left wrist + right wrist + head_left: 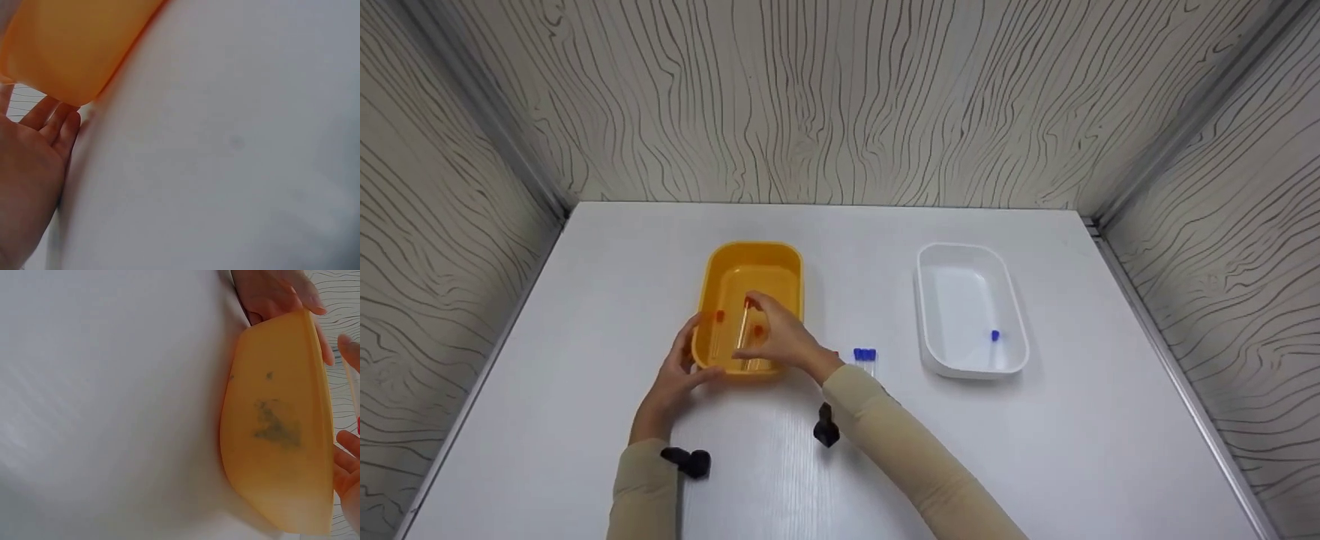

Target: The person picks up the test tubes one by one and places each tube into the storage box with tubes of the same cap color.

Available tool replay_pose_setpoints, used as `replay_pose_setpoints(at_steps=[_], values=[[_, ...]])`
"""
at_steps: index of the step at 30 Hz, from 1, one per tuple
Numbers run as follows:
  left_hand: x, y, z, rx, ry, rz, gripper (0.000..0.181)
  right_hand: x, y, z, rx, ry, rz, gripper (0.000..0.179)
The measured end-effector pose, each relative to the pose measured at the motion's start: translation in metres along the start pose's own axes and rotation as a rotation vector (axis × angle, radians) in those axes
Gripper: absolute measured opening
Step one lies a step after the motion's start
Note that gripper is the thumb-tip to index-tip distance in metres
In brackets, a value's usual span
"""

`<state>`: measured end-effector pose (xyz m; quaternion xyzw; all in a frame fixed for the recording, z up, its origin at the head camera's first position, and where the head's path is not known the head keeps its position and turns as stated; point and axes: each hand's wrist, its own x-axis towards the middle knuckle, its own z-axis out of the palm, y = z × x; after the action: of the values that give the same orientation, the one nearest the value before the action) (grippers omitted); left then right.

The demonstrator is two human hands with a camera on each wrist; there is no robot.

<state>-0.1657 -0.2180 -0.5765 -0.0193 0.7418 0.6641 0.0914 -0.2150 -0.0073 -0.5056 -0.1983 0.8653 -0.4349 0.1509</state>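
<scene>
Over the orange tray (791, 259), my right hand (784, 337) holds a clear test tube (743, 326) with a red cap, spanned lengthwise between thumb and fingers. The right wrist view shows part of this tube (352, 385) above the tray's rim. Two more red caps (720, 316) show inside the tray, with their tubes hard to see. My left hand (673, 379) grips the tray's near left corner, thumb at the front rim and fingers along the side; in the left wrist view the hand (34, 163) is against the tray's outer wall (73, 50).
A white tray (928, 300) stands to the right, holding a tube with a blue cap (995, 335). Between the trays lie blue-capped tubes (865, 355) and one red cap (835, 354), partly hidden by my right forearm. Patterned walls enclose the white table (855, 255).
</scene>
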Motion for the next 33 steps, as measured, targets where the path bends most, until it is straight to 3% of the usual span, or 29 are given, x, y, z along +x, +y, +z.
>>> replay_pose_setpoints(at_steps=[8, 18, 33], values=[[-0.001, -0.001, 0.000, 0.007, -0.003, 0.011, 0.088, 0.002, -0.001, 0.007, -0.018, 0.006, 0.077, 0.093], [0.001, -0.002, -0.001, 0.011, -0.001, 0.014, 0.091, 0.008, 0.003, 0.011, -0.202, 0.031, 0.027, 0.096], [0.002, -0.002, 0.001, -0.019, -0.001, 0.026, 0.089, 0.007, 0.004, 0.016, -0.324, 0.026, 0.023, 0.097]])
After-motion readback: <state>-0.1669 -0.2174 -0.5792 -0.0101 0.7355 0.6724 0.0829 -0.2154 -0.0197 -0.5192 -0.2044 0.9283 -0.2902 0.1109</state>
